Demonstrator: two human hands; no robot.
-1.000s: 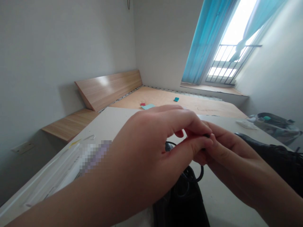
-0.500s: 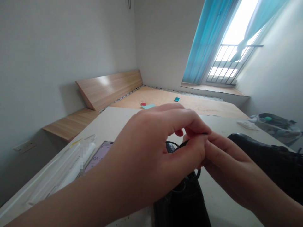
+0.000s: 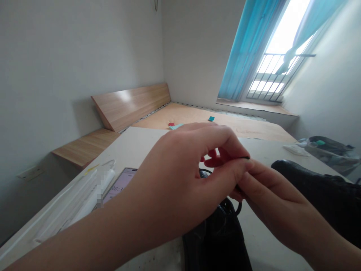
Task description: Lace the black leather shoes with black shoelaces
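Note:
A black shoe [image 3: 217,241] stands on the white table below my hands, and a loop of its black lace [image 3: 238,209] hangs at its right side. My left hand [image 3: 186,169] arches over the shoe, thumb and forefinger pinched on the black lace. My right hand [image 3: 262,184] meets it from the right, its fingers closed around the lace too; the exact grip is partly hidden behind my left fingers. A second black shoe [image 3: 316,188] lies to the right of my right hand.
On the white table [image 3: 152,139], a phone [image 3: 120,184] and a clear plastic package [image 3: 76,207] lie left. Behind are a wooden board with a teal item [image 3: 211,118] and a red item [image 3: 171,124]. A lined bin [image 3: 332,150] stands at right.
My left fingertips have shifted slightly right and the lace between the hands has moved. More of my right hand's fingers shows behind the left. Both hands remain pinched together.

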